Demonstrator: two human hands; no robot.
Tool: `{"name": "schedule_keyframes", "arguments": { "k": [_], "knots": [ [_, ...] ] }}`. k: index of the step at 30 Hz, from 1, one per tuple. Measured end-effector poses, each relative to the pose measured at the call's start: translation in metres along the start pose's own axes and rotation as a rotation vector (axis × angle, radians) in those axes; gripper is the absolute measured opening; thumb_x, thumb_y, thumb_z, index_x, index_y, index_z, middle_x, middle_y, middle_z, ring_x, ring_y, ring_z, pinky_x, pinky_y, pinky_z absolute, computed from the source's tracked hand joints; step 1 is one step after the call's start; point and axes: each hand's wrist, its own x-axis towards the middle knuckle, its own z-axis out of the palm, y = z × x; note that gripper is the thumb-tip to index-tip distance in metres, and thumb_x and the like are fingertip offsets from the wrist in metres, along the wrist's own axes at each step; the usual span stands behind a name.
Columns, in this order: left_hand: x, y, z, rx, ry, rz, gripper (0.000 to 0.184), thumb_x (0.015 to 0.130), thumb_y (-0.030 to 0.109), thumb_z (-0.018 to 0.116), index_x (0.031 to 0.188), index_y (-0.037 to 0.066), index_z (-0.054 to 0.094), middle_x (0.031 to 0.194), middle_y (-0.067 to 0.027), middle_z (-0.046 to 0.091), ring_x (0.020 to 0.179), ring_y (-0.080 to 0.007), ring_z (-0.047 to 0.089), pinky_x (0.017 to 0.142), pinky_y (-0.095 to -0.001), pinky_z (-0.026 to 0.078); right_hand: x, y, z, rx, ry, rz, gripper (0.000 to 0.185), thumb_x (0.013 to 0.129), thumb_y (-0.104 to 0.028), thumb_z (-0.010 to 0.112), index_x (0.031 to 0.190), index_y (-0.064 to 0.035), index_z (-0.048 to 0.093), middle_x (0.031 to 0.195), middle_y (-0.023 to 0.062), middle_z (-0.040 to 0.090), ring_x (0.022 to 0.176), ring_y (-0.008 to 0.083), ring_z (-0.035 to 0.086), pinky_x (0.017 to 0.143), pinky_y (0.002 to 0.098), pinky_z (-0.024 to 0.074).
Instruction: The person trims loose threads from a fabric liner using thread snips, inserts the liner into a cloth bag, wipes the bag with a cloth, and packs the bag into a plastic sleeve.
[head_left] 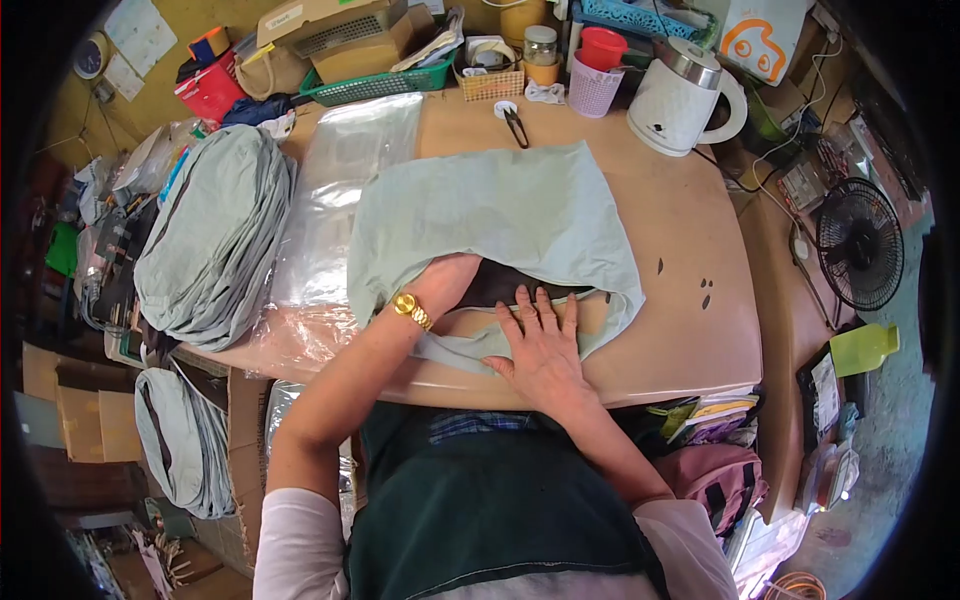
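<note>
A pale grey-green cloth piece (490,205), shaped like a bag with a dark lining (500,283) showing at its opening, lies spread on the tan table (690,350). My left hand (447,280), with a gold watch (410,308) at the wrist, reaches into the opening; its fingers are hidden under the cloth. My right hand (545,350) is open and lies flat, fingers spread, fingertips on the dark lining at the near edge of the opening.
Left of the cloth lie clear plastic sleeves (345,190) and a stack of similar cloth pieces (215,235). Small black thread snips (515,128) rest beyond the cloth. A white electric kettle (680,100) stands at the back right, and a black fan (860,243) is farther right.
</note>
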Motion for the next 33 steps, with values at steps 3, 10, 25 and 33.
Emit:
{"name": "schedule_keyframes", "arguments": {
  "k": [3, 10, 25, 33],
  "knots": [
    [-0.010, -0.001, 0.000, 0.051, 0.037, 0.032, 0.011, 0.082, 0.008, 0.059, 0.088, -0.001, 0.059, 0.077, -0.0184, 0.063, 0.074, -0.0341, 0.065, 0.069, -0.0406, 0.054, 0.003, 0.001, -0.004, -0.018, -0.052, 0.001, 0.068, 0.089, -0.049, 0.059, 0.140, -0.0058, 0.045, 0.147, 0.0235, 0.038, 0.139, 0.0398, 0.031, 0.113, 0.0626, 0.0159],
    [0.010, 0.057, -0.070, -0.231, -0.187, -0.407, 0.019, 0.081, 0.010, 0.058, 0.095, -0.003, 0.061, 0.086, -0.0230, 0.066, 0.078, -0.0373, 0.066, 0.072, -0.0452, 0.054, -0.001, 0.005, 0.006, 0.131, 0.038, -0.027, 0.064, 0.087, -0.047, 0.062, 0.135, -0.0047, 0.050, 0.147, 0.0246, 0.036, 0.139, 0.0408, 0.029, 0.115, 0.0568, 0.0179],
    [0.015, 0.063, -0.017, -0.369, -0.330, -0.362, 0.022, 0.088, 0.011, 0.052, 0.103, -0.002, 0.061, 0.090, -0.0231, 0.066, 0.082, -0.0423, 0.065, 0.072, -0.0495, 0.052, -0.002, -0.004, 0.000, 0.108, -0.073, -0.080, 0.065, 0.088, -0.044, 0.061, 0.141, -0.0090, 0.046, 0.146, 0.0218, 0.038, 0.136, 0.0392, 0.032, 0.113, 0.0530, 0.0217],
    [-0.100, 0.053, -0.116, -0.161, 0.241, -0.712, 0.030, 0.074, 0.014, 0.080, 0.093, 0.005, 0.059, 0.084, -0.0111, 0.059, 0.078, -0.0282, 0.061, 0.066, -0.0369, 0.049, -0.009, 0.008, -0.010, 0.168, -0.125, -0.110, 0.070, 0.087, -0.044, 0.064, 0.146, -0.0161, 0.040, 0.151, 0.0247, 0.031, 0.140, 0.0442, 0.027, 0.114, 0.0596, 0.0157]
  ]
}}
